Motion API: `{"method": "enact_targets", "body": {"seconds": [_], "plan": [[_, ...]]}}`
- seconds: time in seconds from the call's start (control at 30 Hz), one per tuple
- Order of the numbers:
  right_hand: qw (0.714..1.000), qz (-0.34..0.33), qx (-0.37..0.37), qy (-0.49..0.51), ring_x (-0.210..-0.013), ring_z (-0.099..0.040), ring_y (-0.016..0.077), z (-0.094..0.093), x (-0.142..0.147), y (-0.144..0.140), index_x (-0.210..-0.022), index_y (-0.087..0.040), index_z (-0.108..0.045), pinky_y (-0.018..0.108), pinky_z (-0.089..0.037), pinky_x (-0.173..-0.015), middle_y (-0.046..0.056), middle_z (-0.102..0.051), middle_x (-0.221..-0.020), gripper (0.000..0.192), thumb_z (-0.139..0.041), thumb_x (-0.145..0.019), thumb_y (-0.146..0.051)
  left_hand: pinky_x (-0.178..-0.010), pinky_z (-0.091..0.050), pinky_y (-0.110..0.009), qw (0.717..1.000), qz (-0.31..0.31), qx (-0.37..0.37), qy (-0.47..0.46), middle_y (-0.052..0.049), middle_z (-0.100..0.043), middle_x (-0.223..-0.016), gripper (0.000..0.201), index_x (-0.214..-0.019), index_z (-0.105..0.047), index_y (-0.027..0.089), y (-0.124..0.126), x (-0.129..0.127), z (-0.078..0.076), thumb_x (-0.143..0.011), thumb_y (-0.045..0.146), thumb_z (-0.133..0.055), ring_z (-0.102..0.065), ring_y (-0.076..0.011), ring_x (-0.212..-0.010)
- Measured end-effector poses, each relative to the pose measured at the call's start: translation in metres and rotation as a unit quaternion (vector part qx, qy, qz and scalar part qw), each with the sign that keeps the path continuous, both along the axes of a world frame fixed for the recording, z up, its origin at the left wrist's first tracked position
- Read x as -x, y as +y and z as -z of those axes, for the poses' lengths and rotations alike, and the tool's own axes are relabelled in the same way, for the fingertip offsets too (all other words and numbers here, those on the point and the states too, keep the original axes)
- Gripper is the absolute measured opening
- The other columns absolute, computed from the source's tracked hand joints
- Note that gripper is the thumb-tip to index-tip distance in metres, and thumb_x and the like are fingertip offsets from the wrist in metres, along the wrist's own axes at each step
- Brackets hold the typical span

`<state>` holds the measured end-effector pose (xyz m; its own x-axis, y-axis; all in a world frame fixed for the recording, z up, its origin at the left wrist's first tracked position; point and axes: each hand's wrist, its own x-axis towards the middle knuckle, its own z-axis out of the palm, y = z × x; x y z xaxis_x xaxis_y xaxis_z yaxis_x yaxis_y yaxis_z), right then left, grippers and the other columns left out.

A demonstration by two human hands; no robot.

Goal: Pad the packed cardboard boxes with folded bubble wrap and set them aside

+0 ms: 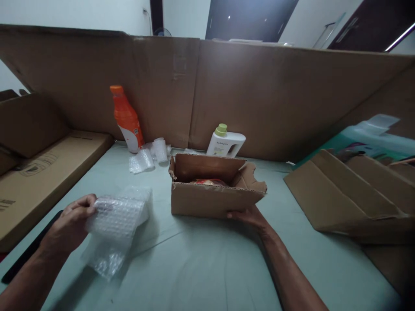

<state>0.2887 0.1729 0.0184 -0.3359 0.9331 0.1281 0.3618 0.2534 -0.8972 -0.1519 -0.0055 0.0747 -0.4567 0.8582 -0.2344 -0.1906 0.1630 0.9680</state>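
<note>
Open cardboard box (pixel 207 196), red item inside; right hand (pixel 248 216) grips its front; left hand (pixel 69 224) clutches bubble wrap (pixel 115 224); orange bottle (pixel 127 119) behind.

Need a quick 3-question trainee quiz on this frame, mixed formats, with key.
1. True or false: the left hand grips a sheet of bubble wrap.
2. The right hand touches: A) the orange bottle B) the open cardboard box C) the white bottle.
3. What colour is the white bottle's cap?

Key: 1 true; 2 B; 3 green.
</note>
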Motion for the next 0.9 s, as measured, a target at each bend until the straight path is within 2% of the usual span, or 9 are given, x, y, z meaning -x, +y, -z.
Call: {"method": "enact_targets", "body": {"seconds": [0.1, 0.2, 0.3, 0.37, 0.5, 0.57, 0.7, 0.8, 0.9], "plan": [[0.996, -0.033, 0.059, 0.05, -0.112, -0.066, 0.0364, 0.002, 0.019, 0.005, -0.12, -0.019, -0.065, 0.05, -0.056, -0.095, 0.012, -0.073, -0.118, 0.075, -0.088, -0.057, -0.051, -0.04, -0.034, -0.026, 0.999, 0.023, 0.016, -0.032, 0.002, -0.054, -0.047, 0.027, -0.049, -0.054, 0.023, -0.011, -0.014, 0.007, -0.048, 0.037, -0.077, -0.045, -0.0152, -0.043], [0.995, -0.019, 0.05, 0.08, -0.116, -0.063, 0.0369, 0.004, 0.032, 0.016, -0.123, -0.019, -0.061, 0.051, -0.052, -0.1, 0.014, -0.07, -0.124, 0.08, -0.091, -0.054, -0.048, -0.044, -0.038, -0.025, 0.997, 0.069, 0.009, -0.014, 0.0, -0.059, -0.053, 0.028, -0.051, -0.054, 0.02, -0.015, -0.031, 0.009, -0.051, 0.034, -0.078, -0.049, -0.0143, -0.047], [0.996, -0.011, 0.027, 0.087, -0.12, -0.06, 0.0372, 0.002, 0.035, 0.025, -0.126, -0.019, -0.059, 0.051, -0.05, -0.102, 0.015, -0.067, -0.128, 0.084, -0.091, -0.055, -0.049, -0.056, -0.046, -0.025, 0.991, 0.105, -0.044, 0.074, 0.0, -0.059, -0.056, 0.025, -0.053, -0.055, 0.018, -0.019, -0.046, 0.002, -0.061, 0.031, -0.074, -0.053, -0.0136, -0.053], [0.998, 0.013, 0.002, 0.064, -0.126, -0.056, 0.0373, 0.0, 0.032, 0.021, -0.133, -0.02, -0.055, 0.053, -0.047, -0.106, 0.015, -0.063, -0.134, 0.089, -0.09, -0.056, -0.051, -0.072, -0.052, -0.029, 0.974, 0.137, -0.075, 0.167, -0.004, -0.068, -0.071, 0.021, -0.057, -0.057, 0.018, -0.022, -0.063, -0.007, -0.07, 0.029, -0.07, -0.065, -0.0197, -0.073], [0.995, 0.085, -0.024, 0.053, -0.139, -0.045, 0.0355, 0.003, 0.015, -0.016, -0.147, -0.028, -0.04, 0.055, -0.039, -0.111, 0.014, -0.049, -0.151, 0.096, -0.082, -0.067, -0.059, -0.098, -0.051, -0.04, 0.884, 0.304, -0.064, 0.349, -0.013, -0.069, -0.125, 0.013, -0.07, -0.062, 0.019, -0.024, -0.126, -0.017, -0.082, 0.021, -0.058, -0.056, -0.0316, -0.13], [0.993, 0.08, 0.037, 0.084, -0.139, -0.047, 0.0345, 0.007, 0.005, -0.046, -0.148, -0.028, -0.039, 0.053, -0.044, -0.108, 0.016, -0.046, -0.154, 0.085, -0.071, -0.078, -0.064, -0.102, -0.05, -0.045, 0.816, 0.407, -0.064, 0.405, -0.017, -0.048, -0.152, 0.013, -0.095, -0.067, 0.017, -0.025, -0.168, -0.011, -0.085, 0.021, -0.059, -0.051, -0.0338, -0.136], [0.979, 0.011, 0.165, 0.119, -0.135, -0.053, 0.0344, 0.009, -0.012, -0.104, -0.148, -0.024, -0.04, 0.05, -0.048, -0.103, 0.02, -0.05, -0.15, 0.084, -0.055, -0.083, -0.075, -0.106, -0.045, -0.061, 0.687, 0.545, -0.102, 0.471, -0.024, -0.028, -0.162, 0.054, -0.133, -0.053, 0.013, -0.041, -0.233, 0.019, -0.086, 0.032, -0.07, -0.043, -0.0446, -0.14], [0.979, -0.049, 0.18, 0.082, -0.14, -0.048, 0.0357, 0.004, -0.015, -0.134, -0.153, -0.023, -0.034, 0.052, -0.045, -0.107, 0.021, -0.047, -0.153, 0.103, -0.064, -0.072, -0.079, -0.107, -0.04, -0.069, 0.653, 0.574, -0.117, 0.48, -0.027, -0.029, -0.16, 0.066, -0.14, -0.047, 0.011, -0.063, -0.25, 0.036, -0.084, 0.036, -0.072, -0.04, -0.0486, -0.14], [0.992, -0.03, 0.116, -0.039, -0.14, -0.047, 0.0357, 0.006, -0.009, -0.151, -0.155, -0.023, -0.033, 0.053, -0.044, -0.109, 0.019, -0.046, -0.154, 0.103, -0.077, -0.07, -0.063, -0.113, -0.037, -0.063, 0.662, 0.557, -0.145, 0.48, -0.022, -0.039, -0.157, 0.058, -0.137, -0.05, 0.015, -0.08, -0.237, 0.039, -0.085, 0.033, -0.07, -0.041, -0.0416, -0.141]]}}
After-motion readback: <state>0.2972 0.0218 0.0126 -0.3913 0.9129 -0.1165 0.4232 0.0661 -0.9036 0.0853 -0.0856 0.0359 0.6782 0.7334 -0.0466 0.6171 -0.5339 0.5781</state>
